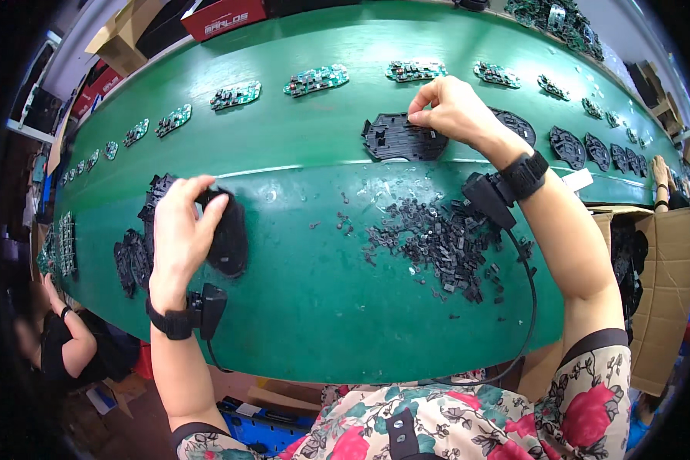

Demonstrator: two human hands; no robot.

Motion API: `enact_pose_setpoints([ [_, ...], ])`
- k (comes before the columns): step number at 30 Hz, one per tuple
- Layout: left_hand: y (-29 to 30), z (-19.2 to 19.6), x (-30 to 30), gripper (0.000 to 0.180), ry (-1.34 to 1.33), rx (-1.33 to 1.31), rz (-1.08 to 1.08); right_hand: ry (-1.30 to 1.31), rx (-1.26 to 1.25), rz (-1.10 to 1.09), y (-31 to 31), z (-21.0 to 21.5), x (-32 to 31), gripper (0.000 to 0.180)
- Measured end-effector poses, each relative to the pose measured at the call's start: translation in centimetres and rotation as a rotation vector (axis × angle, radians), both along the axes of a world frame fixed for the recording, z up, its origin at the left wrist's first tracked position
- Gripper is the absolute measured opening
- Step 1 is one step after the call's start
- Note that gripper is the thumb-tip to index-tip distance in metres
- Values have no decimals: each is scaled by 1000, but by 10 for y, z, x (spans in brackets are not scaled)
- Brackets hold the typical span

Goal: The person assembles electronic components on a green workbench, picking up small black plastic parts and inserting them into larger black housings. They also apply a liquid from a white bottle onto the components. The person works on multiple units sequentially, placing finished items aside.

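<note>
My left hand (182,230) curls its thumb and fingers round the top edge of a dark, rounded plastic shell (230,241) over the near table. Behind that hand, more black shells (133,261) lie in a loose stack. My right hand (456,115) reaches to the far strip, its thumb and forefinger pinched together over an open black housing (399,139) with ribs inside. Whatever the pinch holds is too small to make out. Between my arms spreads a heap of small black plastic parts (452,249).
Green circuit boards (317,80) stand in a row along the far strip. More black housings (567,147) line up at the right. A cardboard box (659,284) stands by my right elbow. Other people's hands show at the left (54,295) and right (660,170) edges. Cables hang from both wrists.
</note>
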State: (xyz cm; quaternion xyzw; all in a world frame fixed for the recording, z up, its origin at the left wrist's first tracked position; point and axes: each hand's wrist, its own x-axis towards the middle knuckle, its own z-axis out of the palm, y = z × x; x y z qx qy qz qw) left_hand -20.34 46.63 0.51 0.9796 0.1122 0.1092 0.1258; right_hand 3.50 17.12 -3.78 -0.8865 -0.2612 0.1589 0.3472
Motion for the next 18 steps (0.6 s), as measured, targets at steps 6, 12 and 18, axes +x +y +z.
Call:
enact_pose_setpoints([
  [6, -10, -4, 57, 36, 26, -102, 224, 149, 10, -88, 3, -14, 11, 17],
  [12, -3, -29, 102, 47, 55, -45, 262, 141, -72, -155, 11, -9, 12, 12],
  [18, -28, -40, 120, 50, 81, 23, 251, 77, -152, -133, 11, -9, 15, 12],
])
